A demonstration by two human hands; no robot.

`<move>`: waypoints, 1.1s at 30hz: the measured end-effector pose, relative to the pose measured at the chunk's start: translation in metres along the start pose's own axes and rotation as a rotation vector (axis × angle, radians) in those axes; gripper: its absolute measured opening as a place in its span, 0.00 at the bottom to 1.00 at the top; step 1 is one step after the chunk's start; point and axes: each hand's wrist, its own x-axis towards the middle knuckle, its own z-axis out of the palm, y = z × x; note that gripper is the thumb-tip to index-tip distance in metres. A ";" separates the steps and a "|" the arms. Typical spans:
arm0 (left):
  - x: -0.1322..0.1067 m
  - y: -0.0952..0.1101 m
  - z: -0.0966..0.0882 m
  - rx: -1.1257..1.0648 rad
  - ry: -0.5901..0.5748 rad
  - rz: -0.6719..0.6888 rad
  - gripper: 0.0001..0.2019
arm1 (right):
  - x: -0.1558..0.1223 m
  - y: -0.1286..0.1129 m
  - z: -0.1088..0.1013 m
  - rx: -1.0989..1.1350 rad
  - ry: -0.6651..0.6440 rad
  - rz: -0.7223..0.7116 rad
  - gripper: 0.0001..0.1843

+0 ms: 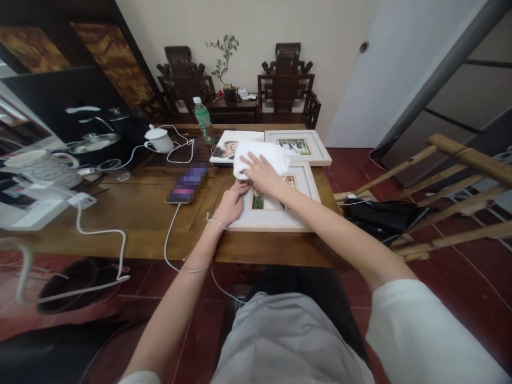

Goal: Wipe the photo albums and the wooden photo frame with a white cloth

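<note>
A white cloth lies bunched over the upper edge of the nearest picture frame, covering part of it. My right hand rests flat on the cloth with its fingers spread. At the left edge of the same frame, my left hand grips the border, its fingertips close to the cloth and partly hidden. This frame has a pale wooden border, a white mat and small photos, partly behind my right forearm. A second frame with a photo lies behind it. A white photo panel sits to its left.
Left of the frames are a phone on a cable, a green-labelled bottle and a lidded white cup. Farther left stand a mug and a power strip. A wooden rack is at right.
</note>
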 end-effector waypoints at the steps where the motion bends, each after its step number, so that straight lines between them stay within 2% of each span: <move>1: 0.000 0.001 -0.001 -0.003 -0.004 0.009 0.25 | 0.007 -0.001 0.005 -0.011 -0.027 -0.005 0.23; 5: 0.000 0.002 -0.003 -0.007 -0.021 0.020 0.26 | 0.016 0.000 0.016 -0.029 -0.100 0.049 0.22; 11: -0.001 0.001 -0.003 -0.022 -0.005 0.030 0.25 | 0.002 0.012 0.017 -0.074 -0.111 0.091 0.23; 14: -0.002 0.003 -0.003 -0.021 0.008 0.047 0.24 | 0.001 0.011 0.018 -0.086 -0.121 0.110 0.23; 16: -0.002 0.005 -0.003 -0.021 0.063 0.045 0.23 | -0.001 0.006 0.019 -0.092 -0.119 0.099 0.22; 19: -0.003 0.007 -0.001 -0.040 0.208 0.000 0.21 | -0.011 -0.003 0.016 -0.092 -0.108 0.038 0.22; 21: -0.002 0.009 0.000 -0.053 0.251 -0.030 0.23 | -0.022 -0.008 0.011 -0.086 -0.116 -0.017 0.22; 25: -0.002 0.013 0.000 -0.083 0.141 -0.037 0.31 | -0.031 -0.013 0.006 -0.048 -0.130 -0.058 0.23; 30: -0.001 0.014 -0.001 -0.112 0.044 -0.071 0.37 | -0.014 -0.024 0.012 -0.027 -0.113 0.134 0.22; 33: 0.000 0.014 -0.003 -0.117 0.019 -0.077 0.40 | -0.018 -0.039 0.011 -0.028 -0.110 0.148 0.25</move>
